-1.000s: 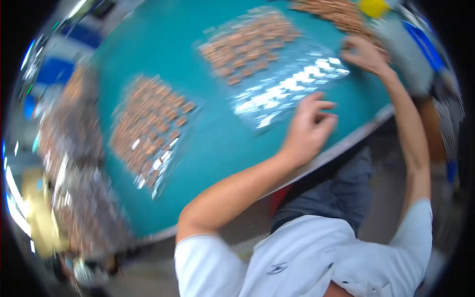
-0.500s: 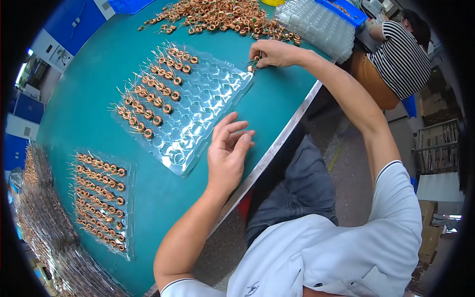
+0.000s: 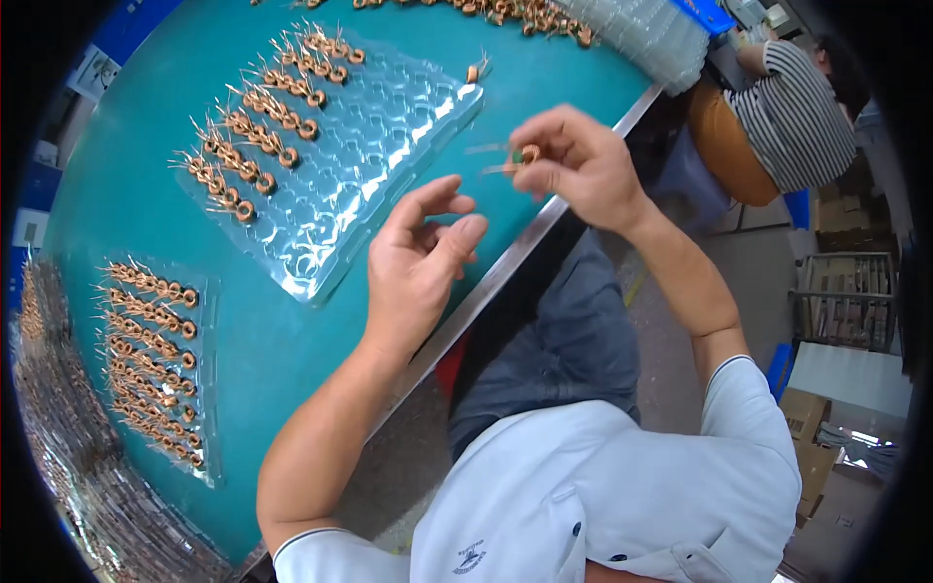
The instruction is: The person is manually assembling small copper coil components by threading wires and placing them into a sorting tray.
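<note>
Between the thumb and fingers of my right hand [image 3: 578, 167] is a copper-wound toroidal coil [image 3: 528, 155], its wire leads sticking out to the left. My left hand [image 3: 420, 243] is held near the tray's front edge, its fingers loosely curled and apart, nothing in them. Beyond it lies a clear plastic tray [image 3: 340, 189] with round pockets. Several rows of copper coils [image 3: 264, 117] stand in its left part, leads up; pockets on the right are bare. One loose coil [image 3: 473, 74] rests on the green table by the tray's far right corner.
A second tray filled with coils [image 3: 151, 360] lies at the left. Stacked filled trays [image 3: 73, 428] rise beyond it. A coil heap [image 3: 525, 14] and clear nested trays [image 3: 641, 39] sit at the back. Another person in a striped top [image 3: 792, 117] sits at the right.
My right hand has come back from the tray's far right corner toward me, carrying a coil. One coil stays behind there. The whole view has shifted, and my left hand remains near the tray.
</note>
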`<state>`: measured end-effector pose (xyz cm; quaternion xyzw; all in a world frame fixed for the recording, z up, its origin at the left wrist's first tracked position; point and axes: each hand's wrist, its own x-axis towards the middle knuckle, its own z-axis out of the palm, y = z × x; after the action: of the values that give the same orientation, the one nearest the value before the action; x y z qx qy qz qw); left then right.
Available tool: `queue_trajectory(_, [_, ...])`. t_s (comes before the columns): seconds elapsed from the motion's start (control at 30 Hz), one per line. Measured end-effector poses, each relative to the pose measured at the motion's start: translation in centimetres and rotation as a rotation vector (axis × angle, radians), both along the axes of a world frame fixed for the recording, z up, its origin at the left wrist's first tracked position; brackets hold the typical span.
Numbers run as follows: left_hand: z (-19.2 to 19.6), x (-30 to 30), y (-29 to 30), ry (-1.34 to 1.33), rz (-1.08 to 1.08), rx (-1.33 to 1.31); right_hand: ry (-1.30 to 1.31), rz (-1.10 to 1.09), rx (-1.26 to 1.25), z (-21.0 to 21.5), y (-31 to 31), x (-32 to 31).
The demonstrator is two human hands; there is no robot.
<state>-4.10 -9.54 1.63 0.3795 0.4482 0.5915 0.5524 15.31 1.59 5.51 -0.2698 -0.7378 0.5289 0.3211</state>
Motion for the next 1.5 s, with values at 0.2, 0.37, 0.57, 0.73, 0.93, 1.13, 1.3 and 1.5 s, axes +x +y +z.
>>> queue_trajectory(0.2, [-2.1, -1.9, 0.2, 0.085, -0.047, 0.077, -0.021, 0.005, 0.226, -3.9, -3.1, -2.8])
queue_trajectory(0.37, [-2.3, -2.4, -0.5, 0.128, -0.063, 0.026, -0.103, -0.053, 0.497, -4.2, -3.6, -3.1])
queue_trajectory(0.57, [-2.1, -3.2, -0.5, 0.014, -0.049, 0.008, -0.135, -0.124, 0.452, -3.9, -4.2, -4.1])
queue_trajectory(0.73, [-2.4, -2.7, -0.6, 0.004, 0.042, 0.115, -0.094, -0.201, 0.480, -4.4, -4.5, -4.9])
queue_trajectory(0.93, [-3.0, -2.5, 0.1, 0.295, 0.118, 0.318, -0.079, -0.116, 0.615, -4.8, -4.5, -4.4])
queue_trajectory(1.13, [-2.4, -2.8, -0.4, 0.470, 0.172, 0.345, -0.129, -0.178, 0.702, -4.3, -4.9, -4.0])
queue_trajectory(1.3, [-2.7, -2.7, -0.2, 0.525, 0.113, 0.369, -0.144, -0.244, 0.483, -4.0, -5.7, -2.9])
queue_trajectory(1.5, [-2.3, -1.8, 0.1, 0.416, 0.101, 0.391, 0.199, -0.193, -0.411, -3.9, -5.8, -2.0])
